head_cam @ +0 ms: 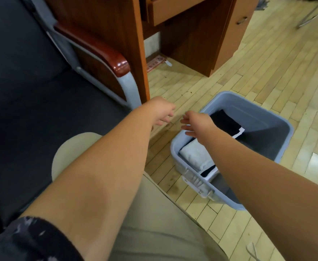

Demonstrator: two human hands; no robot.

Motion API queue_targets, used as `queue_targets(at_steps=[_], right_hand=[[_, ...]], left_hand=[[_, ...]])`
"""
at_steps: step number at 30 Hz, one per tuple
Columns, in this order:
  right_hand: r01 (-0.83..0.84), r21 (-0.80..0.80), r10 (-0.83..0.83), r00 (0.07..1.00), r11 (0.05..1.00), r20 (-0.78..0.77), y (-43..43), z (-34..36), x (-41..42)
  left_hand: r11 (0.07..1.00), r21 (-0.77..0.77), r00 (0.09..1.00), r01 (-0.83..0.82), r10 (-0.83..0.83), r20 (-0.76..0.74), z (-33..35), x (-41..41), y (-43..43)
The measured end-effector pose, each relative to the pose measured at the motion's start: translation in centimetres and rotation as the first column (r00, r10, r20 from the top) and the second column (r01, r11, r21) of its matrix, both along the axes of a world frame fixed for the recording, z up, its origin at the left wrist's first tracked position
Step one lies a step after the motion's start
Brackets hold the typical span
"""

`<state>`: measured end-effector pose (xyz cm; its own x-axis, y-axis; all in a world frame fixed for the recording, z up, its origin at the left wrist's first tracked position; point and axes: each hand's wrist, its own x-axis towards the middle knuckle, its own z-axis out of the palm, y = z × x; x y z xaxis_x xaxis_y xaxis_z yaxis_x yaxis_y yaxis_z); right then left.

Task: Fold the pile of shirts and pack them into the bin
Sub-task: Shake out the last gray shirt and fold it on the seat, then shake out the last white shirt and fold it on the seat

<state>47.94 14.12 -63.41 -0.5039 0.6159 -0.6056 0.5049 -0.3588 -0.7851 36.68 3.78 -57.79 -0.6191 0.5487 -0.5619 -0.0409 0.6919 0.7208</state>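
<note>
Head view looks down at one blue-grey bin [267, 127] standing on the wooden floor [258, 68], at about 4 o'clock from the middle of the picture. In the bin, two folded shirts show plainly. One black shirt [224, 121] lies toward the 12 o'clock end. One light grey shirt [196, 155] lies toward the 7 o'clock end. Under the grey one, edges of black and white cloth show, and I cannot count how many pieces these are. One white latch [197, 183] sits on the near rim.

The right hand [197, 125] is above the 10 o'clock corner of the bin, its fingers straight and spread, holding nothing. The left hand [162, 112] is at 9 o'clock from it, over the floor, fingers loosely bent and also holding nothing; it is a little blurred.

One red paper [155, 63] lies on the floor at 12 o'clock, beside the brown wooden furniture [192, 38]; its printing is too small to read. One chair armrest [105, 53] is at 10 o'clock.
</note>
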Motion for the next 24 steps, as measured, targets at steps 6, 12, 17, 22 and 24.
queue_targets(at_steps=[6,12,17,22,24], right_hand=[[-0.190,0.061,0.196,0.975,0.980,-0.108,-8.3,6.9,-6.7],[-0.344,0.074,0.351,0.926,0.936,-0.138,-17.6,12.0,-13.7],[-0.504,0.139,0.522,0.838,0.852,-0.161,-27.7,14.3,-17.8],[-0.650,0.146,0.665,0.737,0.746,-0.120,-37.3,14.6,-20.8],[-0.704,0.138,0.717,0.690,0.696,-0.096,-41.1,14.4,-21.8]], left_hand=[[0.991,0.012,0.989,-0.136,0.137,-0.060,5.9,-3.2,-8.4],[0.917,-0.015,0.909,-0.398,0.392,-0.143,9.7,-7.4,-20.0],[0.844,0.032,0.834,-0.535,0.534,-0.141,10.6,-8.9,-31.3],[0.752,0.033,0.745,-0.658,0.657,-0.114,9.8,-8.9,-42.0],[0.718,0.024,0.712,-0.696,0.694,-0.110,9.0,-8.9,-45.9]])
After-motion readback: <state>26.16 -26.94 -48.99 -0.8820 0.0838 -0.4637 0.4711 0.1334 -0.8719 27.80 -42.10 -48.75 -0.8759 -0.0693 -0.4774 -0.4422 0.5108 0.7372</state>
